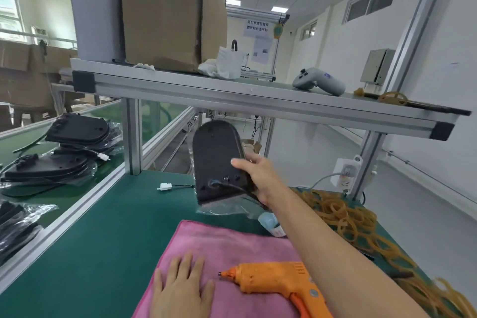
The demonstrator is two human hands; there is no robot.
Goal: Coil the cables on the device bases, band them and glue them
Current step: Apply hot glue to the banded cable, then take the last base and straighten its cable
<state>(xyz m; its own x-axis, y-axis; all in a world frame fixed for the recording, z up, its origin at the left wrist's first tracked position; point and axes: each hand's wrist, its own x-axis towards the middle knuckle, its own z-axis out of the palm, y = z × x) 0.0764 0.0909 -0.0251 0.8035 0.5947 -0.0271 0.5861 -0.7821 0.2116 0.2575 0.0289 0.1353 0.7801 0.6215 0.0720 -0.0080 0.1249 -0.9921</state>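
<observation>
My right hand (258, 175) grips a black device base (218, 160) by its right edge and holds it tilted above the green bench. Its black cable runs left to a white connector (165, 186) lying on the bench. My left hand (182, 289) rests flat on a pink cloth (227, 245). An orange glue gun (273, 283) lies on the cloth, nozzle pointing left. A heap of tan rubber bands (346, 217) sits at the right of the bench.
Stacks of black bases in plastic bags (69, 152) lie on the conveyor at left. An aluminium shelf (232, 95) overhead carries a cardboard box (165, 15) and a grey controller (318, 82). A power socket (344, 173) hangs on the right post.
</observation>
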